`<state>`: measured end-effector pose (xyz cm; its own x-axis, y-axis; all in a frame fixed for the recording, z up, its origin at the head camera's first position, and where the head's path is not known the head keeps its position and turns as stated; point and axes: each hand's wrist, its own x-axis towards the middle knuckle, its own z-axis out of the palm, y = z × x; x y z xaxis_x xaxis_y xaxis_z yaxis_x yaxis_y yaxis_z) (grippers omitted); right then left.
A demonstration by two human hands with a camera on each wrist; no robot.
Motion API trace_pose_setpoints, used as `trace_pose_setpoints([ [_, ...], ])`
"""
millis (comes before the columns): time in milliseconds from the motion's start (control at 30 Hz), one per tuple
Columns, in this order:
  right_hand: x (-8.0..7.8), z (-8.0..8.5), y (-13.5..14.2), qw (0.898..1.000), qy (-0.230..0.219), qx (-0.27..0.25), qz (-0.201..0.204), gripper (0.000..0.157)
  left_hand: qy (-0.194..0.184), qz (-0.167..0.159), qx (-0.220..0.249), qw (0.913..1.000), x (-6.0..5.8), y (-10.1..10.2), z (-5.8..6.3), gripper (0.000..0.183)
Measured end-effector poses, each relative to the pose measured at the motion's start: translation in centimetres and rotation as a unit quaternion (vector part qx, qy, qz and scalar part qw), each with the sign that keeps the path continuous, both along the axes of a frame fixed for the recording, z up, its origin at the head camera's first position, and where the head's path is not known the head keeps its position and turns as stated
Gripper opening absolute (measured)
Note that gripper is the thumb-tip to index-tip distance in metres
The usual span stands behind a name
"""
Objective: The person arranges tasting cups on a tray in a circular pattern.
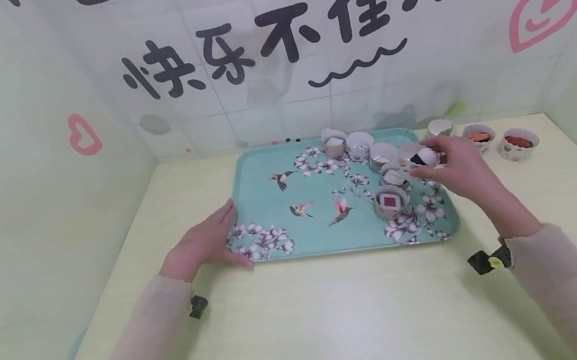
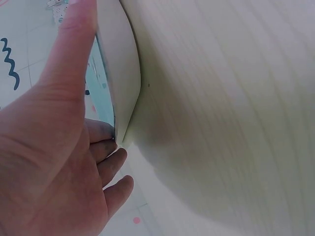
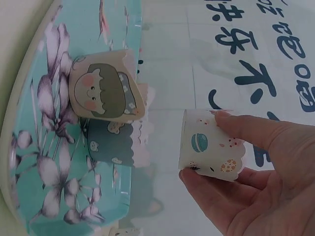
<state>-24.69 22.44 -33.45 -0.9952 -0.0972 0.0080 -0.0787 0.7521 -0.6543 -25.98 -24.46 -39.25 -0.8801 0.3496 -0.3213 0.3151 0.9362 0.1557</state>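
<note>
My left hand [image 1: 205,242] lies at the near left corner of the teal tray [image 1: 270,207], fingers along its left rim and thumb at the front edge. In the left wrist view, those fingertips touch the rim from outside. My right hand [image 1: 456,164] pinches a small white paper cup [image 3: 209,147] printed with a macaron, between thumb and fingertips, above the tray's right side. Something white and black shows at the cup in the head view. Several paper cups stand nearby on the tray, including one with a cartoon face [image 3: 101,91] and a grey-blue one [image 3: 110,142].
Beyond the tray's right edge stand a cup with green contents [image 1: 441,127], one with orange contents [image 1: 479,136] and one with red contents [image 1: 518,144]. A white sheet [image 1: 278,113] with dark lettering hangs behind the pale wooden table [image 1: 332,323].
</note>
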Motion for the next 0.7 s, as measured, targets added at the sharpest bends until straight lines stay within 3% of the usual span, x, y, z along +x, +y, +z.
trace_pose_setpoints([
  [333,-0.8,-0.1,-3.7,1.0,-0.006,0.01,0.021,0.064,0.004,-0.001,-0.006,1.0,0.0,-0.1,0.0,0.143],
  [700,-2.2,-1.7,-7.1,0.998,0.001,0.017,0.057,0.061,0.005,-0.005,-0.003,1.0,0.0,-0.2,0.0,0.143],
])
